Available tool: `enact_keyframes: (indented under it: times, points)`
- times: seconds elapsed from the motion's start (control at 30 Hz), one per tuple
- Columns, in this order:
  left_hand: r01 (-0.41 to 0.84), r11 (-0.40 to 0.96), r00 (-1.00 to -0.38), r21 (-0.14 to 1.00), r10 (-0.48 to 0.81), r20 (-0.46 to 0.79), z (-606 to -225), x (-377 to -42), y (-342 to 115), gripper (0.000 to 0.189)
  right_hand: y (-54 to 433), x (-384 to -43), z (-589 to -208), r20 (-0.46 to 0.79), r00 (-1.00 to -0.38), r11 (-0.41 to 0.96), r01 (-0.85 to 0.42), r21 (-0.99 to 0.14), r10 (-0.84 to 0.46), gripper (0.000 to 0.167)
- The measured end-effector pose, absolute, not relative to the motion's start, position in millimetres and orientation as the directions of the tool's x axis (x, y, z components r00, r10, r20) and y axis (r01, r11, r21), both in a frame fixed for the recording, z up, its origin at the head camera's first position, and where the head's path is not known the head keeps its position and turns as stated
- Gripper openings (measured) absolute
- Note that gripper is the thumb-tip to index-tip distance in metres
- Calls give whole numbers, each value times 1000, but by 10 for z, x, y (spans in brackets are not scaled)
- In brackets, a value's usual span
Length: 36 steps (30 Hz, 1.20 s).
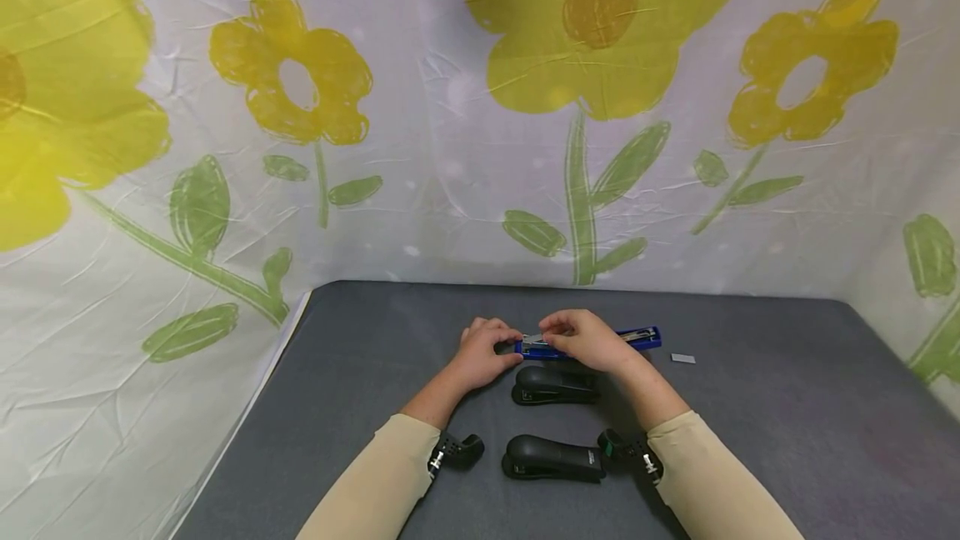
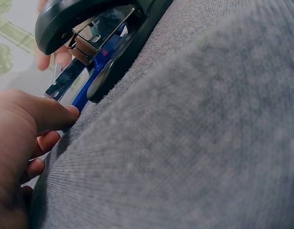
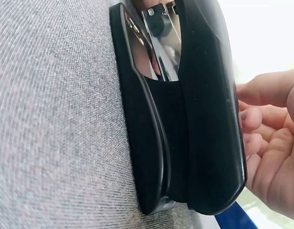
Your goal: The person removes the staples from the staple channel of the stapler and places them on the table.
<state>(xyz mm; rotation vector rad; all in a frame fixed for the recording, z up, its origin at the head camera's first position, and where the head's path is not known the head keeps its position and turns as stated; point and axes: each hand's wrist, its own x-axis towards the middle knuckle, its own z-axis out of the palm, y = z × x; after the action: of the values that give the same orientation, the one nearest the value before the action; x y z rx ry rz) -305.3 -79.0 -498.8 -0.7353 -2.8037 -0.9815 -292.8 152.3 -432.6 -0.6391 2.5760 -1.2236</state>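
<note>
A blue stapler (image 1: 643, 338) lies on the table with its top swung open, its metal rail showing in the left wrist view. My left hand (image 1: 482, 350) pinches its left end between thumb and fingers. Above the rail, my right hand (image 1: 591, 340) holds a small grey staple strip (image 2: 57, 74) in its fingertips; the fingers partly hide it. Just in front of the blue stapler sits a black stapler (image 1: 555, 386), which blocks part of both wrist views. In the right wrist view, the curled right fingers (image 3: 268, 138) show behind the black stapler.
A second black stapler (image 1: 553, 458) lies nearer the front, between my forearms. To the right of the blue stapler is a loose grey staple strip (image 1: 682, 358). The dark grey tabletop (image 1: 750, 423) ends at a flower-printed cloth (image 1: 420, 190) behind.
</note>
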Motion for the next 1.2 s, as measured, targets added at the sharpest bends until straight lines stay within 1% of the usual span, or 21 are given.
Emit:
enact_keyframes:
  times: [0.13, 0.33, 0.47, 0.7, 0.87, 0.97, 1.2]
  points:
    - [460, 682, -884, 569, 413, 219, -4961, -3038, -787, 30, 1533, -2923, -4320, -23, -867, 557, -300, -774, -498, 34]
    - [459, 685, -885, 566, 409, 222, -4960, -3039, -785, 29, 1535, -2931, -4318, -6, -857, 558, -330, -761, -516, 31]
    - [456, 685, -886, 567, 408, 219, -4971, -3043, -784, 29, 1539, -2935, -4328, 16, -872, 570, -333, -751, -489, 29]
    - [458, 683, -885, 568, 409, 222, -4966, -3038, -779, 30, 1483, -2945, -4399, 43, -894, 622, -343, -703, -445, 32]
    - [459, 676, -885, 576, 408, 226, -4974, -3046, -773, 30, 1434, -2918, -4407, 65, -926, 674, -318, -666, -373, 25]
    - [462, 678, -884, 571, 406, 233, -4983, -3058, -774, 30, 1417, -2911, -4401, 77, -937, 686, -304, -661, -341, 22]
    - [461, 675, -884, 576, 404, 235, -4986, -3051, -782, 30, 1453, -2928, -4396, 81, -938, 674, -301, -675, -338, 18]
